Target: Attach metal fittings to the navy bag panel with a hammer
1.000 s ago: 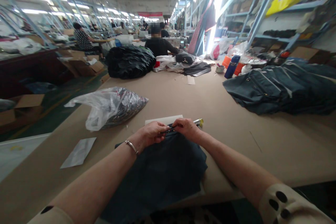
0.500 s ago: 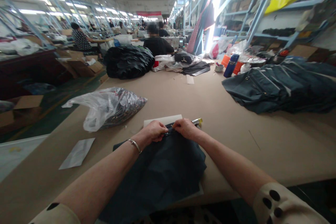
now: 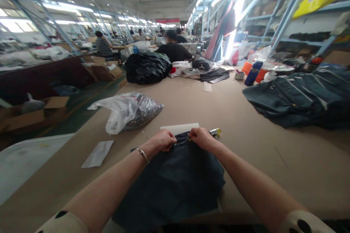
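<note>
Evidently the dark blue folded fabric piece (image 3: 175, 178) lies on the tan surface (image 3: 273, 145); the left hand (image 3: 163, 141) and right hand (image 3: 201, 138) pinch its far edge. Uneven pulling could skew it against the yellow-capped marker (image 3: 216, 131) just beyond.

A clear plastic bag (image 3: 128, 111) of dark pieces lies on the worktop (image 3: 191, 105) at ten o'clock. A heap of dark bags (image 3: 298, 96) sits at two o'clock, near a blue bottle (image 3: 253, 73). A black bundle (image 3: 147, 67) rests at twelve, beside a seated person (image 3: 173, 49).
</note>
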`<state>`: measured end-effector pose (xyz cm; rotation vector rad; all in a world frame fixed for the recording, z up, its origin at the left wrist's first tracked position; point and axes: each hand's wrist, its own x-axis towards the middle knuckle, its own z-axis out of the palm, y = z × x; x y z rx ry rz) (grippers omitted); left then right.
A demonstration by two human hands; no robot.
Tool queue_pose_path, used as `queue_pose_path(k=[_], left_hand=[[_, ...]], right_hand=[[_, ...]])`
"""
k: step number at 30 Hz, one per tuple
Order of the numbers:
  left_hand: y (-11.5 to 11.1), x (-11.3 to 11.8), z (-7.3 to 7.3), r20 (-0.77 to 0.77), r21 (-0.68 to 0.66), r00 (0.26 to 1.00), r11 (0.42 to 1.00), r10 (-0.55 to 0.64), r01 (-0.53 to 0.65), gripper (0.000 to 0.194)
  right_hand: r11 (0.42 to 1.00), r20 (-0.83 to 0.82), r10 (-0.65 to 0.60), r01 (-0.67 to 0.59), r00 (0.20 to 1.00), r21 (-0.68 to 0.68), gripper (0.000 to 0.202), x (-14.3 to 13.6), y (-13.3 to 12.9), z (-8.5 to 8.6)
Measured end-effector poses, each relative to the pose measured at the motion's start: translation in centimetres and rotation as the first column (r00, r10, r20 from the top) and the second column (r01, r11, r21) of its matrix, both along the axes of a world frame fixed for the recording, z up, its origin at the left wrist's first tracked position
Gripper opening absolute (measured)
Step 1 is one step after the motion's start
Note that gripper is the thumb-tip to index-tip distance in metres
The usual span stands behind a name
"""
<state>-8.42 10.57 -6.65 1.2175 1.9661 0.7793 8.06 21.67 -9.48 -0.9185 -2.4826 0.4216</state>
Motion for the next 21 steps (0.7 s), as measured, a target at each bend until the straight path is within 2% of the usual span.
queue_pose_path(k=[4,6,8,12,15,18,21], left_hand=[[-3.7,-2.6,1.1,0.057,0.144,0.996,0.986,0.076,-0.083,0.006],[-6.0,-4.6,2.1,0.110,0.252,0.984,0.954,0.142,-0.166,0.009],[-8.5,-7.1,3.5,0.157,0.360,0.957,0.889,0.243,-0.284,0.014],[-11.7,-12.5,6.2,0.195,0.517,0.866,0.702,0.461,-0.490,0.012],[-11.4,-15.5,7.6,0.160,0.536,0.795,0.625,0.585,-0.567,0.011],[-9.2,-16.8,8.2,0.097,0.509,0.757,0.621,0.647,-0.596,0.017],[-6.6,-17.0,8.4,0.068,0.494,0.731,0.614,0.679,-0.616,0.023]], right_hand=[[0.999,-0.049,0.045,-0.045,0.998,0.006,0.017,0.3,-0.1,-0.8],[0.998,-0.079,0.069,-0.068,0.995,0.011,0.015,0.5,-0.1,-1.2],[0.996,-0.099,0.086,-0.085,0.991,0.013,0.015,0.6,0.0,-1.6],[0.994,-0.113,0.106,-0.105,0.988,0.011,0.015,0.6,0.0,-2.1],[0.993,-0.131,0.115,-0.114,0.985,0.015,0.015,0.5,0.2,-2.4],[0.994,-0.147,0.107,-0.107,0.983,0.008,0.016,0.4,0.3,-2.6],[0.994,-0.154,0.108,-0.111,0.982,-0.009,0.017,0.3,0.2,-2.6]])
